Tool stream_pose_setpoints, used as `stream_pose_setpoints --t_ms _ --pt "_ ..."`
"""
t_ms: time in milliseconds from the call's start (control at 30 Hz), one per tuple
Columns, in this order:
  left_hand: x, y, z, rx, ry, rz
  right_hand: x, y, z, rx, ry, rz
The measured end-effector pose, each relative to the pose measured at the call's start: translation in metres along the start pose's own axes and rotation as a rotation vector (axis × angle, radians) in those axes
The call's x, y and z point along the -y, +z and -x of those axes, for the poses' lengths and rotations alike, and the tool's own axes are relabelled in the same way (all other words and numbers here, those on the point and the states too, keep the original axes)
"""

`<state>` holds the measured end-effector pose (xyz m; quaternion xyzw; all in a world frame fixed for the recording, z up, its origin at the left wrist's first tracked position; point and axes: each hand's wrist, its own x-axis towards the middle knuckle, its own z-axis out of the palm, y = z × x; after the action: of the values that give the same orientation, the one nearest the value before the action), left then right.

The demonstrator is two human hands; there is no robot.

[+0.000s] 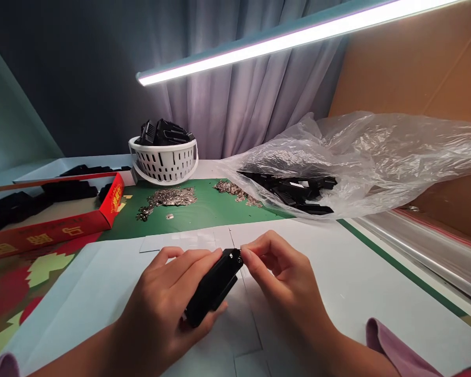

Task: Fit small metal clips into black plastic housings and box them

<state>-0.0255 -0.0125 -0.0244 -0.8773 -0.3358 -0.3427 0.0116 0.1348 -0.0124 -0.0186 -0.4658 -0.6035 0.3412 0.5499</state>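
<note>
My left hand (pixel 168 293) is wrapped round a black plastic housing (pixel 214 290), which it holds tilted above the white work surface (pixel 306 335). At the upper end of the housing, the thumb and forefinger of my right hand (pixel 282 272) pinch together. A small shiny metal bit shows at their tips against that end, though the fingers largely cover it. On the green mat beyond lie a pile of small metal pieces (pixel 172 197) and a second pile of metal pieces (pixel 235 191).
A white slotted basket (pixel 165 162) full of black parts stands at the back. To the left is a red box (pixel 55 233) with more black parts. A clear plastic bag (pixel 357 157) holding black parts lies at the right. Overhead hangs a lit tube lamp (pixel 290 39).
</note>
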Motion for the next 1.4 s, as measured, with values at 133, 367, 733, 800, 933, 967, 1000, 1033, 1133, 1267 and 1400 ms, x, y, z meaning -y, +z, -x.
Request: stream_pose_setpoints --t_ms 133,367,733,800,933,967,1000,1033,1133,1267,1400 --pt "-0.003 -0.002 0.001 -0.036 -0.020 0.028 0.003 0.003 0.002 0.034 0.011 -0.108" --pt "-0.008 -0.004 0.003 -0.095 0.009 -0.041 0.006 0.010 0.007 0.401 0.416 -0.637" --pt "-0.017 0.002 0.003 -0.189 0.070 -0.083 0.014 0.000 0.009 0.376 0.347 -0.583" --pt "-0.016 0.005 -0.001 -0.216 0.086 -0.030 0.014 -0.004 0.005 0.357 0.363 -0.467" --pt "-0.012 0.008 -0.004 -0.109 0.122 0.052 0.017 -0.009 -0.002 0.320 0.486 -0.405" --pt "-0.011 0.007 -0.004 -0.080 0.137 0.080 0.017 -0.009 -0.003 0.324 0.510 -0.407" --pt "-0.010 0.006 -0.004 -0.074 0.133 0.110 0.017 -0.009 -0.004 0.347 0.521 -0.407" --pt "-0.009 0.005 -0.004 -0.091 0.096 0.134 0.017 -0.008 -0.004 0.387 0.521 -0.396" --pt "-0.004 0.003 -0.005 -0.168 -0.063 0.162 0.016 -0.009 -0.004 0.530 0.462 -0.278" --pt "-0.001 0.002 -0.006 -0.103 -0.025 0.185 0.017 -0.011 0.000 0.633 0.335 -0.141" --pt "0.000 0.002 -0.005 -0.028 0.055 0.197 0.019 -0.013 0.003 0.658 0.256 -0.058"
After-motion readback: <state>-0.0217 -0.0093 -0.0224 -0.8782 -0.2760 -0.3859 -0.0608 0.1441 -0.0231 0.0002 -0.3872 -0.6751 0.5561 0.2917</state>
